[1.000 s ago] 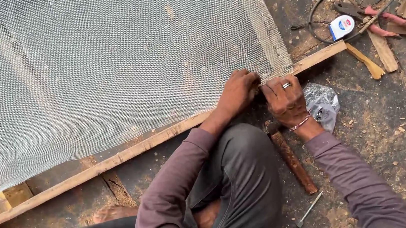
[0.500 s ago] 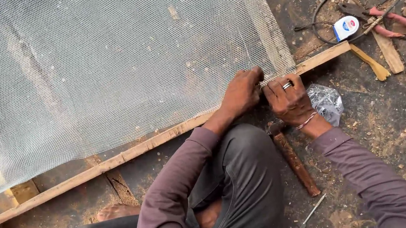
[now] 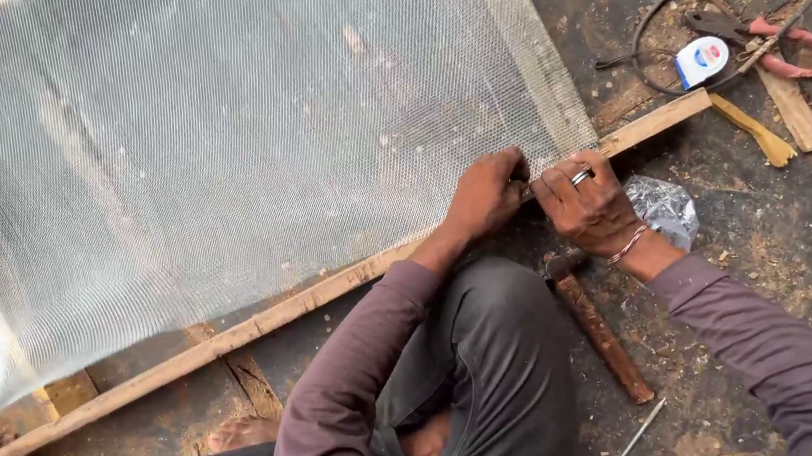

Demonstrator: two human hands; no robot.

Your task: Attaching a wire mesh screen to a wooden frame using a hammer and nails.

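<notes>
Both hands are pinching the fine wire mesh (image 3: 236, 145) against a rough wooden batten (image 3: 332, 291): left hand (image 3: 488, 194) and right hand (image 3: 587, 207) touching, fingers curled tight; a rusty hammer (image 3: 598, 328) is lying just below the batten.

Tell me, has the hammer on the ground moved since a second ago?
No. The hammer lies just below the wooden slat, beside the right hand, as before.

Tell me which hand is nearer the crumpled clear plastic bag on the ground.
Right. The right hand sits just left of the plastic bag, almost touching it. The left hand is further left along the wooden strip, beyond the right hand.
</notes>
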